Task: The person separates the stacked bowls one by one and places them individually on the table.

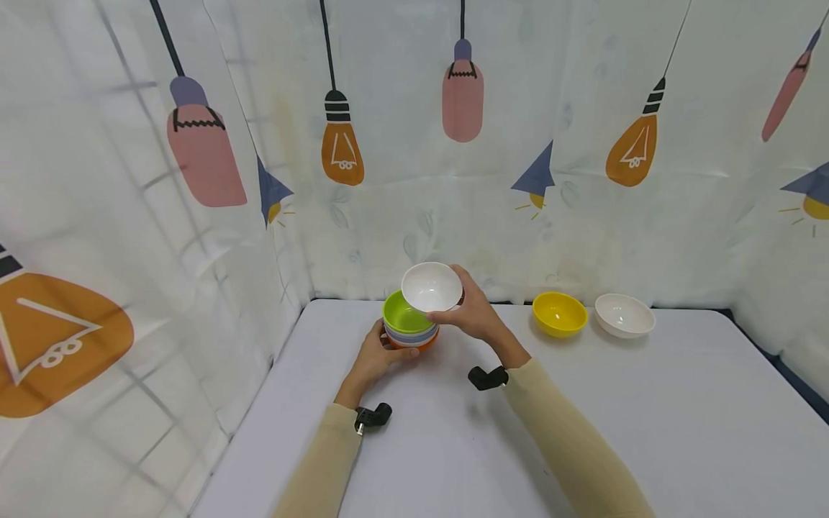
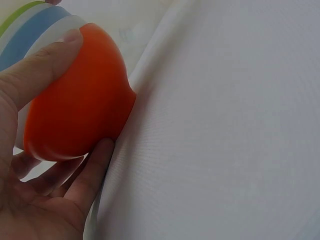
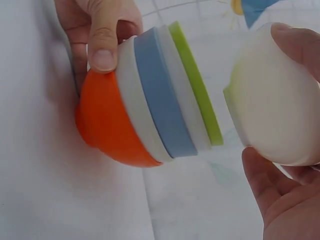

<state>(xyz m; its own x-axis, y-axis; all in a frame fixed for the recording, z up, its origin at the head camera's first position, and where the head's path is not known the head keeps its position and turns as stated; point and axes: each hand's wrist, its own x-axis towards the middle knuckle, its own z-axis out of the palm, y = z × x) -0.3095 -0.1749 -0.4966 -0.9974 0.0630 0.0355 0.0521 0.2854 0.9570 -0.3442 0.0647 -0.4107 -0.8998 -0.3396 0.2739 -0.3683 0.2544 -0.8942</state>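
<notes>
A stack of nested bowls stands toward the back of the table, with an orange bowl [image 2: 85, 100] at the bottom. Above it come a white rim, a blue bowl [image 3: 162, 95], another white rim and a green bowl [image 1: 403, 316] on top. My left hand [image 1: 374, 358] grips the stack low down, thumb on one side and fingers round the other. My right hand [image 1: 478, 312] holds a white bowl [image 1: 432, 286] by its side, thumb near the rim. In the right wrist view a gap shows between this bowl's base and the green rim.
A yellow bowl [image 1: 560, 314] and a second white bowl [image 1: 624, 316] sit side by side near the table's back edge, right of my hands. Behind the white table [image 1: 699, 417] hangs a curtain [image 1: 401, 216] printed with lamps; it also runs along the left side.
</notes>
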